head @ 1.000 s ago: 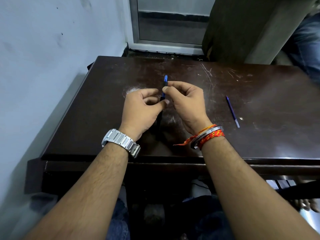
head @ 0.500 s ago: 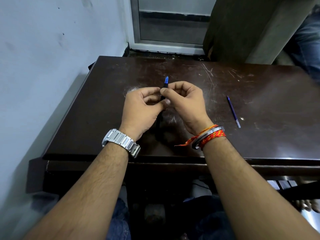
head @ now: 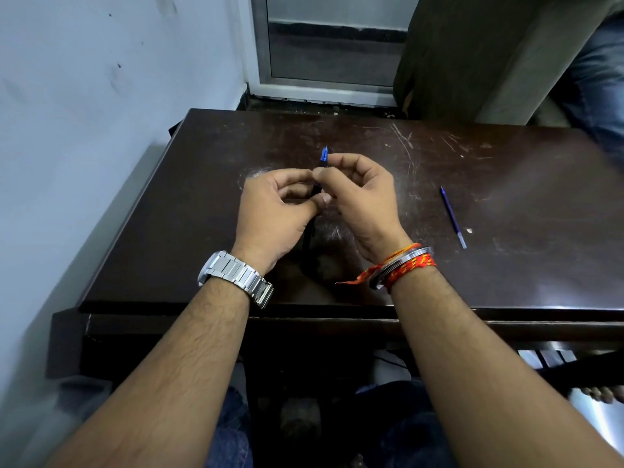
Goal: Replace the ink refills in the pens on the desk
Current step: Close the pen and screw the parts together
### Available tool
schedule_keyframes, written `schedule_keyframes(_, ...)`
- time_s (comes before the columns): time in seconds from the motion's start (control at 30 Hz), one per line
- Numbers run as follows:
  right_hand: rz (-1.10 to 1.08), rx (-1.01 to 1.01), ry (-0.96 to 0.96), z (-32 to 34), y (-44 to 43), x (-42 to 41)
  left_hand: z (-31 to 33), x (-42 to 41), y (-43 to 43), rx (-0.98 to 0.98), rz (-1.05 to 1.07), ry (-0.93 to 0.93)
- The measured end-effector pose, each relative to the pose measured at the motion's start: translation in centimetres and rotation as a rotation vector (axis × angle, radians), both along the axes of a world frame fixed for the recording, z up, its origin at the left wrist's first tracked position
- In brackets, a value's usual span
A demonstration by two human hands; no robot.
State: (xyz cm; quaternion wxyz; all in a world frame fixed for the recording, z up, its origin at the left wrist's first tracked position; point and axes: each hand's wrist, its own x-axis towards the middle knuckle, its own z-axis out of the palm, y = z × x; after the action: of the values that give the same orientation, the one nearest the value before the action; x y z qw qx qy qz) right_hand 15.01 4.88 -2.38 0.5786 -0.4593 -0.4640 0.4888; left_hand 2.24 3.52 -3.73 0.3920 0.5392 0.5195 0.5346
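Note:
Both hands meet over the middle of the dark brown desk (head: 202, 214). A pen (head: 324, 155) with a blue tip points away from me, its dark barrel running down between the hands. My left hand (head: 277, 211) grips the lower barrel with thumb and fingers. My right hand (head: 361, 197) pinches the pen's upper part just below the blue tip. Most of the barrel is hidden by the fingers. A loose blue ink refill (head: 453, 217) lies on the desk to the right of my right hand.
A pale wall (head: 84, 130) runs along the desk's left side. Behind the desk are a door frame (head: 324, 86) and a person's leg in jeans (head: 594, 82) at the far right. The desk top is scratched.
Both hands stay on the pen; the fingers of my right hand have shifted slightly on its upper part. The refill on the desk has not moved.

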Motion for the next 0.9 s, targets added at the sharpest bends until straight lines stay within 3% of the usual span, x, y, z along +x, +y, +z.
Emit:
schedule_keyframes(0.43, 0.002, -0.011, -0.044, -0.03, -0.03, -0.12, 0.1, 0.06, -0.1, -0.017, 0.054, 0.022)
schedule_keyframes(0.7, 0.042, 0.026, -0.046, -0.02, -0.16, -0.07, 0.62, 0.3, -0.42, 0.057, 0.114, 0.156)
schedule_keyframes(0.9, 0.023, 0.056, -0.022, -0.06, -0.04, 0.05, 0.53, 0.48, -0.33, 0.028, 0.096, 0.083)
